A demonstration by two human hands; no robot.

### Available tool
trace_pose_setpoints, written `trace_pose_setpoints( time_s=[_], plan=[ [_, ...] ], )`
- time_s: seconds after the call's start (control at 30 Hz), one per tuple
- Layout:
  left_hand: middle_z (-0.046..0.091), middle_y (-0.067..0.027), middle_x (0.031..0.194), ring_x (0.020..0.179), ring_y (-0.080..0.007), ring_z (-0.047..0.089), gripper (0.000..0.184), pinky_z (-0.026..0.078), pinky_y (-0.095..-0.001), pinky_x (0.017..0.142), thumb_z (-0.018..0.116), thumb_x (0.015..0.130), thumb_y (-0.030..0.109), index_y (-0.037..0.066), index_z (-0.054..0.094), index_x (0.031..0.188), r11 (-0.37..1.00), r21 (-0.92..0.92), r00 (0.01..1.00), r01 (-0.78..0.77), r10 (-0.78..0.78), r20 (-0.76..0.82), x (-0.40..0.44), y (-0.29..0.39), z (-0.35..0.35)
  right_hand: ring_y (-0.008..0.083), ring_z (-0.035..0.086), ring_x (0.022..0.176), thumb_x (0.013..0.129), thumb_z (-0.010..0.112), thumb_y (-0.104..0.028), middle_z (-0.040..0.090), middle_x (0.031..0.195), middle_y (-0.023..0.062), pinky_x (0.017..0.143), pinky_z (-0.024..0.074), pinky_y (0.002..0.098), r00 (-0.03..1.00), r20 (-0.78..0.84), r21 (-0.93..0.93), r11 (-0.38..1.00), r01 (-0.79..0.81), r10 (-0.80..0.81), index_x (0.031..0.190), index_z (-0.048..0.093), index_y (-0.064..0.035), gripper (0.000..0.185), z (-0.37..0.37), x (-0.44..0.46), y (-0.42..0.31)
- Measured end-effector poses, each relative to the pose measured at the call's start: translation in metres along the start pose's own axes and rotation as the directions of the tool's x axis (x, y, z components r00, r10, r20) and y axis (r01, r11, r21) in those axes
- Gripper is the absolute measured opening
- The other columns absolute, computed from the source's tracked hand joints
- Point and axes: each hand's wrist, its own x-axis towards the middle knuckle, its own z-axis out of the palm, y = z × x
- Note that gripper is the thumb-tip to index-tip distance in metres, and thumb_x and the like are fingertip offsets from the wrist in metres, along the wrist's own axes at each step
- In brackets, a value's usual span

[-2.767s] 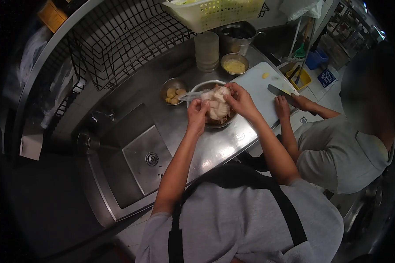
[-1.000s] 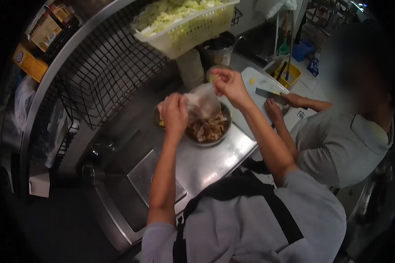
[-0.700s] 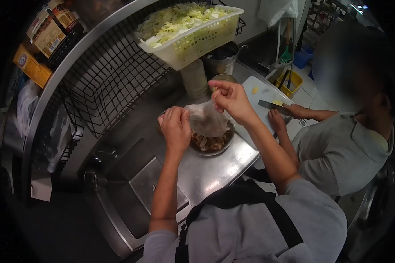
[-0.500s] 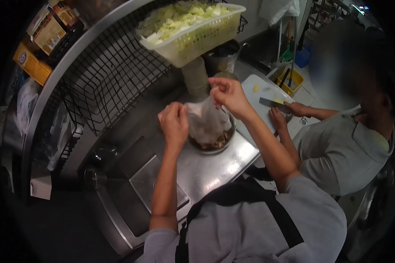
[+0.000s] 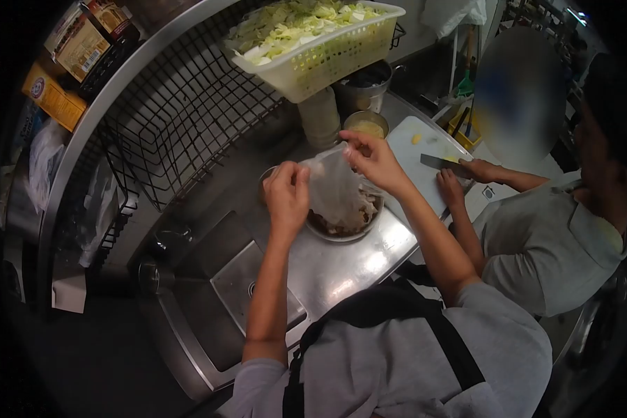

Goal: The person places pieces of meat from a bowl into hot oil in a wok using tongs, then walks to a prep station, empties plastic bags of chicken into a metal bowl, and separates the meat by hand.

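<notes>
Both my hands hold up a thin, translucent plastic bag (image 5: 333, 182) by its upper edge. The fingers of my left hand (image 5: 285, 194) are closed on its left corner. My right hand (image 5: 377, 161) pinches the right side near the top. Below the bag sits a round metal bowl (image 5: 347, 238) holding brown chunks of food (image 5: 338, 224). The bag hangs over the bowl and hides much of it; whether its lower end touches the food I cannot tell.
A co-worker's hand holds a knife (image 5: 439, 164) on a white cutting board (image 5: 419, 155) at right. A basket of chopped cabbage (image 5: 341, 52) stands on the wire rack (image 5: 181, 132). Behind the bag are stacked containers (image 5: 319, 120) and a small bowl (image 5: 366, 120). A sink (image 5: 209, 292) lies at left.
My right hand has lowered slightly and moved closer to my left, and the bag between them hangs more upright. The whole view has shifted a little. The co-worker's hands stay at the board.
</notes>
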Motion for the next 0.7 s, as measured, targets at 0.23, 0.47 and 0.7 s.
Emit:
trace_pose_setpoints(
  time_s=[0.23,0.47,0.7],
  plan=[
    [0.056,-0.0138,0.076,0.074,-0.0307,0.056,0.012,0.043,-0.0388,0.067,0.063,0.085,0.009,0.0,0.057,0.079,0.967,0.036,0.964,-0.253,0.248,0.092,-0.003,0.022,0.001,0.0263,0.062,0.086,0.083,0.071,-0.013,0.056,0.105,0.0151,0.067,0.0524,0.0327,0.973,0.114,-0.347,0.91,0.229,-0.201,0.106,0.066,-0.0026,0.025,0.025,-0.017,0.012],
    [0.062,-0.0021,0.099,0.084,-0.009,0.057,0.017,0.048,-0.0227,0.07,0.067,0.091,0.008,0.002,0.062,0.106,0.752,-0.549,0.925,0.366,-0.231,0.301,-0.028,-0.039,0.021,0.0336,0.06,0.08,0.08,0.064,-0.004,0.059,0.085,0.0151,0.07,0.0474,0.0408,0.961,0.053,-0.327,0.904,0.273,-0.271,0.081,0.061,0.0008,0.006,0.02,-0.029,0.019],
    [0.061,0.0003,0.09,0.075,-0.0067,0.054,0.009,0.044,-0.0205,0.065,0.066,0.091,0.009,0.002,0.063,0.093,0.823,-0.463,0.932,0.328,-0.201,0.301,-0.032,-0.065,0.025,0.0379,0.059,0.081,0.08,0.063,-0.006,0.059,0.082,0.0177,0.07,0.0467,0.044,0.969,-0.026,-0.315,0.922,0.224,-0.244,0.079,0.059,0.0022,0.009,0.015,-0.03,0.015]
  ],
)
